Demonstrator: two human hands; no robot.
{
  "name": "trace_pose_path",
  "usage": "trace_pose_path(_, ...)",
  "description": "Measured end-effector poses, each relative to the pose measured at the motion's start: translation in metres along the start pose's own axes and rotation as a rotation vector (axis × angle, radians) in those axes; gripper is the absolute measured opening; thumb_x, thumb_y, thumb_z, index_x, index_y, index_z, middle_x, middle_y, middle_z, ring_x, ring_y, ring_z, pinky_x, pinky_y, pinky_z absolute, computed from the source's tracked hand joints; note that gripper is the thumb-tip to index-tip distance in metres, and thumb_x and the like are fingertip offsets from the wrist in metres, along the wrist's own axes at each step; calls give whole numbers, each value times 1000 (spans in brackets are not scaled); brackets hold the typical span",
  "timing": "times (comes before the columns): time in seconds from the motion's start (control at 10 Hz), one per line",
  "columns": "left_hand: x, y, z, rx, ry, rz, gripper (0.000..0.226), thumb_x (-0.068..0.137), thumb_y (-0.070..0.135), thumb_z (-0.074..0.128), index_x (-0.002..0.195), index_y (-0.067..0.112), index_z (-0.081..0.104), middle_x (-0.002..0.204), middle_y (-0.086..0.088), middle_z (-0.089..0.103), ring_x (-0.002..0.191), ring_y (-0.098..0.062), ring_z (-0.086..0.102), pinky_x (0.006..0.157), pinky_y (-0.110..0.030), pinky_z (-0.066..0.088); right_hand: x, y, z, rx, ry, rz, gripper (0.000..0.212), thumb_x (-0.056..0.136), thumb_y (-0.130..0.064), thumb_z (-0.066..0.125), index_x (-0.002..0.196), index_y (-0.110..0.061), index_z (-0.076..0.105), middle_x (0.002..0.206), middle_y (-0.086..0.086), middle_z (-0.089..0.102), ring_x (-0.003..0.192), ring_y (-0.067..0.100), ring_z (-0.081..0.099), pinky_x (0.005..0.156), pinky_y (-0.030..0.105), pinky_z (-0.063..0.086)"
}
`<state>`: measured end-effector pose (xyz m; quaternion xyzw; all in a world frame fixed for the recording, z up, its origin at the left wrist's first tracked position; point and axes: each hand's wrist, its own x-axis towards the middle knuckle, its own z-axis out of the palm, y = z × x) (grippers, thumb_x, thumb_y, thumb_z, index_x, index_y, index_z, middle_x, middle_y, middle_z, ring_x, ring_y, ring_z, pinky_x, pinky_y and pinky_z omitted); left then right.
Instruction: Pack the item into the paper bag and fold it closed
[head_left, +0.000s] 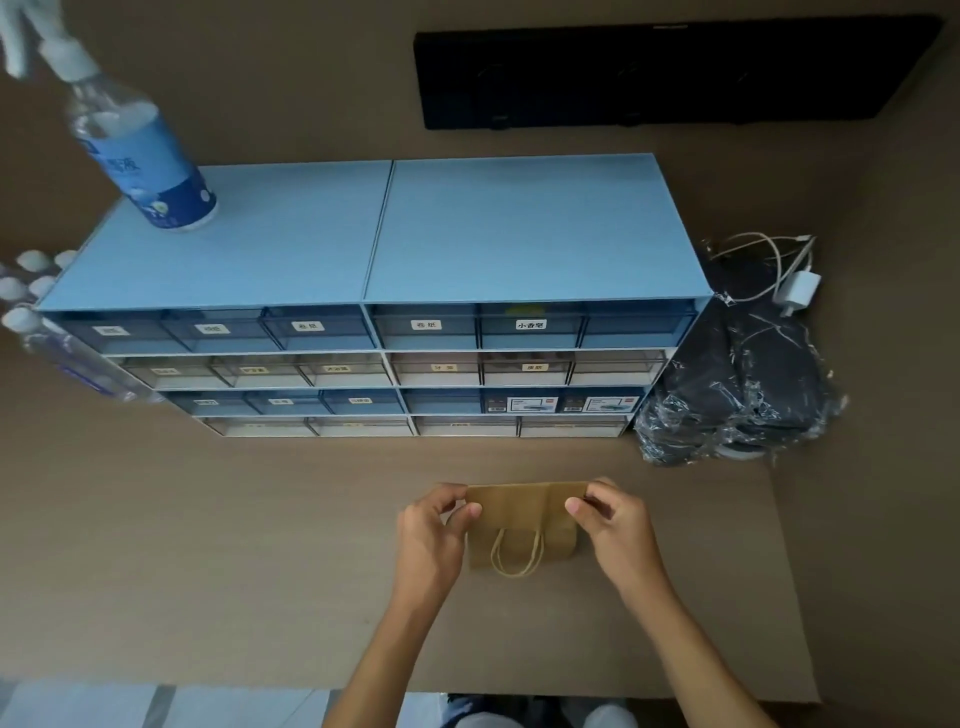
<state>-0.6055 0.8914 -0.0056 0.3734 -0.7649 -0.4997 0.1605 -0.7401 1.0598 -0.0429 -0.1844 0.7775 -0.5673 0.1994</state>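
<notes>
A small brown paper bag (524, 525) with a twisted paper handle lies flat on the brown table, just in front of me. My left hand (434, 535) pinches the bag's far left corner between thumb and fingers. My right hand (615, 525) pinches its far right corner the same way. The far edge of the bag looks folded over toward me. Whatever is inside the bag is hidden.
A blue drawer cabinet (374, 291) with labelled drawers stands behind the bag, a blue-labelled bottle (140, 150) on its top. Plastic-wrapped dark packs (743, 384) and a white charger (797, 291) with its cable lie at the right. Bottle caps (31, 286) show at the left. A black bar (675, 73) sits far back.
</notes>
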Motion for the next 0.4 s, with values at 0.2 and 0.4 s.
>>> trace_pose_path(0.2, 1, 0, 1, -3, -19, -27, 17, 79, 2, 73, 90, 15, 74, 85, 4, 73, 90, -24, 67, 82, -38, 53, -2, -2, 0, 44, -27, 0, 23, 81, 2, 69, 66, -16, 64, 71, -3, 60, 67, 14, 59, 64, 22, 45)
trace_pose_path(0.4, 4, 6, -9, -33, -68, 27, 46, 77, 16, 78, 119, 29, 64, 112, 9, 69, 109, -15, 62, 98, -32, 48, -8, -16, -3, 159, -82, 57, 41, 76, -27, 72, 115, -37, 65, 113, -10, 71, 107, 11, 65, 91, 30, 50)
